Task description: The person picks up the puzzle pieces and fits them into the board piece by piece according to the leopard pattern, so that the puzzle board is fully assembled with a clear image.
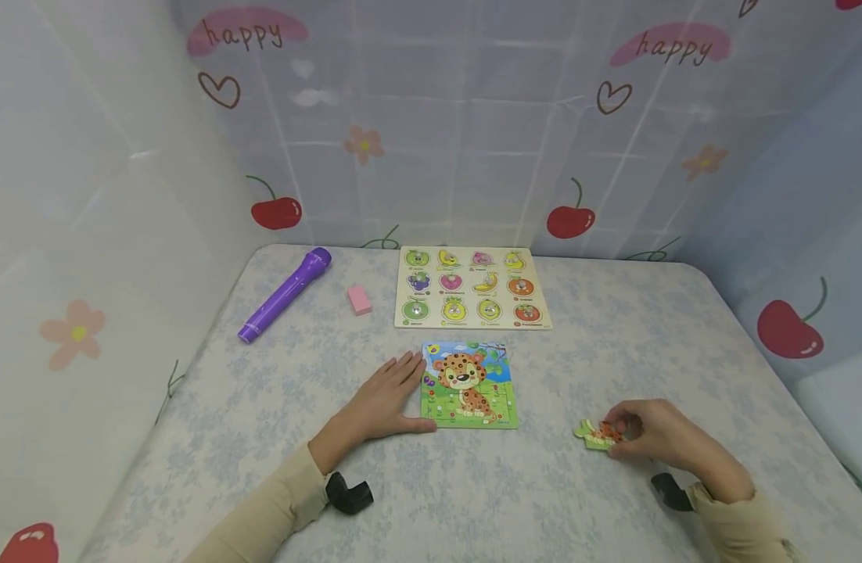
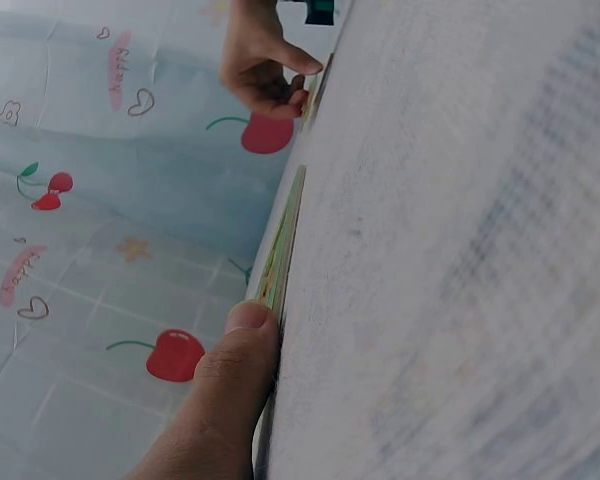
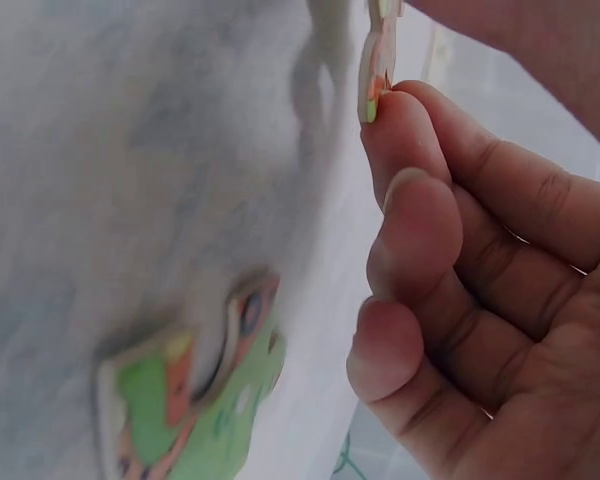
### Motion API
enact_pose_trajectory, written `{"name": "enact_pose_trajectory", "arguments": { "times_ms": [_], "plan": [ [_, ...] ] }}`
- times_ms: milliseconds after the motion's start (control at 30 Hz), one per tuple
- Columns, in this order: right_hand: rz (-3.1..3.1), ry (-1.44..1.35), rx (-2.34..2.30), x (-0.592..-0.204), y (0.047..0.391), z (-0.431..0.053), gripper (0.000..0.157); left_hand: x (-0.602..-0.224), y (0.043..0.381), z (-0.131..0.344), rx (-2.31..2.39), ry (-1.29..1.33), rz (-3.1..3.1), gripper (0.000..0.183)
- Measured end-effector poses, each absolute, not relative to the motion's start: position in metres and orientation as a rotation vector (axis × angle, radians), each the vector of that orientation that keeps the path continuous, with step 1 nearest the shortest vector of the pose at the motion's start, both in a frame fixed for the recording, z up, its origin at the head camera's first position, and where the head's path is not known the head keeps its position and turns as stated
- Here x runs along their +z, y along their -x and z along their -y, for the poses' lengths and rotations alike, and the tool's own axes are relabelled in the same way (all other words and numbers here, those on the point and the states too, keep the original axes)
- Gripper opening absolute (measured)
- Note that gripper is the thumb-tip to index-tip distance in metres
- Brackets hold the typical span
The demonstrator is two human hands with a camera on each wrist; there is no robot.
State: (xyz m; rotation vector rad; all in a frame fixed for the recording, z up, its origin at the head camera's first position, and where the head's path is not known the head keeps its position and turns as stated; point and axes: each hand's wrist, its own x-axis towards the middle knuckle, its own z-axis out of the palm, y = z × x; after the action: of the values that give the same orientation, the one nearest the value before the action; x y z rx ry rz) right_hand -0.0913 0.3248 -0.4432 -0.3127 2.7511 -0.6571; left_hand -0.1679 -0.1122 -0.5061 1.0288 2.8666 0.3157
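Observation:
My left hand (image 1: 385, 399) lies with fingers extended at the left edge of a square leopard jigsaw puzzle (image 1: 473, 391); its thumb (image 2: 235, 350) touches the puzzle's near left corner. To the right, my right hand (image 1: 656, 434) pinches a jigsaw piece (image 3: 380, 60) between thumb and fingertips, just above the tabletop. Only the piece's edge and some green and orange show in the right wrist view. Another jigsaw piece (image 3: 205, 410), green with orange spotted parts, lies on the table there. In the head view the pieces overlap by the right fingertips.
Behind the leopard puzzle lies a wooden fruit peg board (image 1: 473, 288). A pink eraser-like block (image 1: 359, 300) and a purple microphone-shaped tube (image 1: 285, 295) are at the back left. Printed curtains (image 1: 431, 156) enclose the patterned table (image 1: 445, 500) at the back and sides.

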Motion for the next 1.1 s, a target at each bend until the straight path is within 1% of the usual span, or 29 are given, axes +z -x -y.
{"name": "enact_pose_trajectory", "arguments": {
  "times_ms": [400, 900, 1100],
  "plan": [
    [-2.782, 0.364, -0.637, -0.444, 0.102, -0.306, 0.033, -0.507, 0.168, 0.112, 0.299, -1.024, -2.866, 0.111],
    [-2.776, 0.422, -0.627, -0.444, 0.119, -0.274, 0.034, -0.508, 0.169, 0.112, 0.287, -1.03, -2.868, 0.11],
    [-2.789, 0.53, -0.657, -0.44, 0.127, -0.255, 0.033, -0.508, 0.169, 0.113, 0.285, -1.026, -2.872, 0.11]
  ]
}}
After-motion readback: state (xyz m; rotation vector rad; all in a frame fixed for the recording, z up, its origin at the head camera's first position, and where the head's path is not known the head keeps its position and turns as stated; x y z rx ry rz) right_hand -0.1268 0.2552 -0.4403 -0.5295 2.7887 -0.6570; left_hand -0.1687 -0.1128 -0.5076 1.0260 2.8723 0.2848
